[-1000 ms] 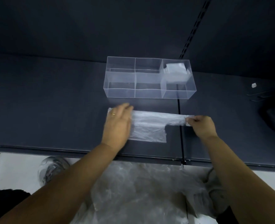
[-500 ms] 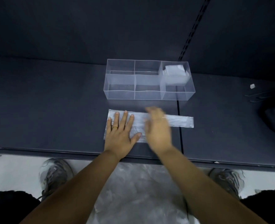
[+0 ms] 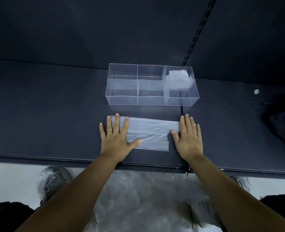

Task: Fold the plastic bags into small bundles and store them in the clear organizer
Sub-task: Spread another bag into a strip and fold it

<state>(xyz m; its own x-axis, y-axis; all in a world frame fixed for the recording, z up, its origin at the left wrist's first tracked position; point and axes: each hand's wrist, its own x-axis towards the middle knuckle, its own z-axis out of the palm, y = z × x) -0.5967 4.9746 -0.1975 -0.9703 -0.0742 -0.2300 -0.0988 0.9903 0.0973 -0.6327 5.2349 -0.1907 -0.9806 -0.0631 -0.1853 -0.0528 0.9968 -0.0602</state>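
here, a clear organizer (image 3: 152, 86) sat on a dark shelf (image 3: 46, 114), folded bundles (image 3: 178, 77) in its back right compartment. just before it, left hand (image 3: 115, 138) and right hand (image 3: 188, 137) lay spread flat, pressing a plastic bag (image 3: 149, 133).

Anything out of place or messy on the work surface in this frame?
Nothing stands out. Both hands, left and right, press the plastic bag flat; the clear organizer sits square behind it with folded bundles in its right compartment. More plastic bags lie below the shelf edge.
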